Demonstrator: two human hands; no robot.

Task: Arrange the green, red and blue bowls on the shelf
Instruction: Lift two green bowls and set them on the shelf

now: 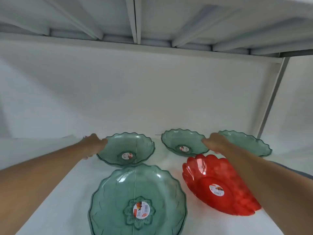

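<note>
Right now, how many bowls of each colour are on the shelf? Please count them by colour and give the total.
Green bowls: 4, namely back left, back middle, back right and front.
Red bowls: 1, tilted.
Blue bowls: 0 visible.
Total: 5 bowls.
The left hand grips the back left one, the right hand the back middle one.

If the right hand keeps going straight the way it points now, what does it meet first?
The right hand already grips the rim of the middle green bowl. Pushed straight on, it would drive that bowl toward the white back wall; nothing else seems to lie between, though depth is hard to judge.
</note>
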